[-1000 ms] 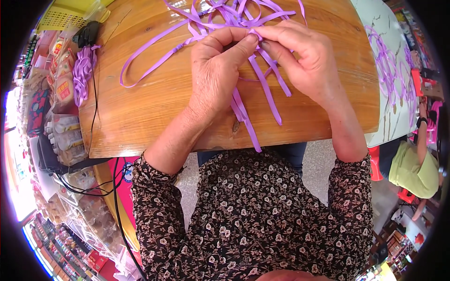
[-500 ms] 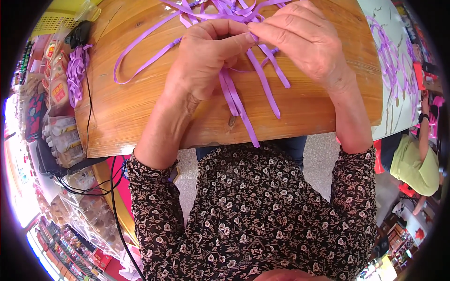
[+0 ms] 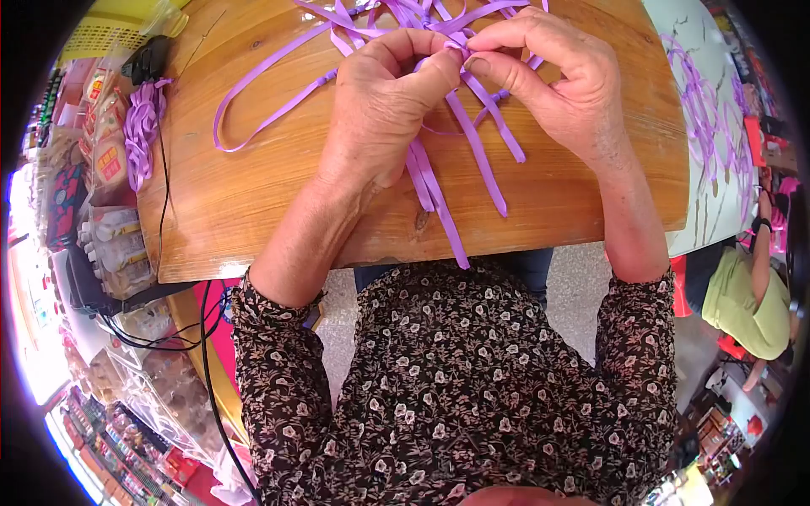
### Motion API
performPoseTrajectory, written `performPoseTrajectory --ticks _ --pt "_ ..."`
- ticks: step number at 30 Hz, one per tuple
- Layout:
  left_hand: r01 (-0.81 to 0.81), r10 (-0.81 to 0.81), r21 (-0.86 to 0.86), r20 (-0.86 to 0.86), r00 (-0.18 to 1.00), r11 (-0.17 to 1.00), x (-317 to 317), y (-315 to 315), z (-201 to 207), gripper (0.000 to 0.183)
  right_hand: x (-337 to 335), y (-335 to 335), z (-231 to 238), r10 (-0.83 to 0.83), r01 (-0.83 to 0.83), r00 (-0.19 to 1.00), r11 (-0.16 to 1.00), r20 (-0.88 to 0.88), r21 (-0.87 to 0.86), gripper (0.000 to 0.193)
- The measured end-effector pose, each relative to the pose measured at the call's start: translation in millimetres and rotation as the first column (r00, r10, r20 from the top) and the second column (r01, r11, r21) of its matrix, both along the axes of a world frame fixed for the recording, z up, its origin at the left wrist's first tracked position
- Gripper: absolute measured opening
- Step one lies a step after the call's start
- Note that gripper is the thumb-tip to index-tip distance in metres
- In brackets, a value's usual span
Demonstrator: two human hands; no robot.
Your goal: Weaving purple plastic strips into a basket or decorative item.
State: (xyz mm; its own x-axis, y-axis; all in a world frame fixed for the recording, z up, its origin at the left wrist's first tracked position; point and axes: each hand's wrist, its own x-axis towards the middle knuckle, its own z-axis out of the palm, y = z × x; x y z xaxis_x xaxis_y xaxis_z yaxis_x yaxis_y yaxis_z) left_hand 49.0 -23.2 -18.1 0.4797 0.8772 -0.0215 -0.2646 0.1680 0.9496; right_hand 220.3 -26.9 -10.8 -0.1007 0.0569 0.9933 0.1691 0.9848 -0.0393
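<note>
My left hand point(image 3: 384, 101) is closed, its thumb and forefinger pinching a flat purple ribbon point(image 3: 478, 160) over the far part of the table. Right against those fingertips, my right hand point(image 3: 574, 93) holds the same ribbon between thumb and forefinger. The exact spot where they grip is partly hidden by the fingers. Ribbon tails point(image 3: 440, 215) hang from beneath my left hand towards the table's near edge. Beyond both hands lies a tangle of purple ribbons point(image 3: 413, 13), some with small darker purple knots or bands. One long loop point(image 3: 221, 118) spreads out to the left.
The wooden table point(image 3: 278, 202) has a bundle of purple ribbon point(image 3: 143, 126) and a black cable beside its left edge, near packaged goods. A yellow basket point(image 3: 105, 38) stands far left. On the right, a pale table point(image 3: 709, 194) bears more ribbons; a person in light green point(image 3: 751, 295) sits beyond.
My right hand has turned, so its thumb now shows and its fingertips lie close to my left ones. My left fingers have curled in more. The ribbons have shifted slightly.
</note>
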Motion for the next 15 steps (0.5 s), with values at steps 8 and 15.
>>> performPoseTrajectory --ticks 8,15 --pt "-0.038 0.038 0.015 0.014 0.999 0.999 1 -8 5 0.013 -11 -46 31 -0.177 0.072 0.983 0.192 0.038 -0.979 0.006" --pt "0.128 -0.076 -0.120 0.367 0.927 0.984 -4 -5 2 0.009 -7 -40 22 -0.168 -0.287 0.942 0.036 -0.289 -0.957 0.008"
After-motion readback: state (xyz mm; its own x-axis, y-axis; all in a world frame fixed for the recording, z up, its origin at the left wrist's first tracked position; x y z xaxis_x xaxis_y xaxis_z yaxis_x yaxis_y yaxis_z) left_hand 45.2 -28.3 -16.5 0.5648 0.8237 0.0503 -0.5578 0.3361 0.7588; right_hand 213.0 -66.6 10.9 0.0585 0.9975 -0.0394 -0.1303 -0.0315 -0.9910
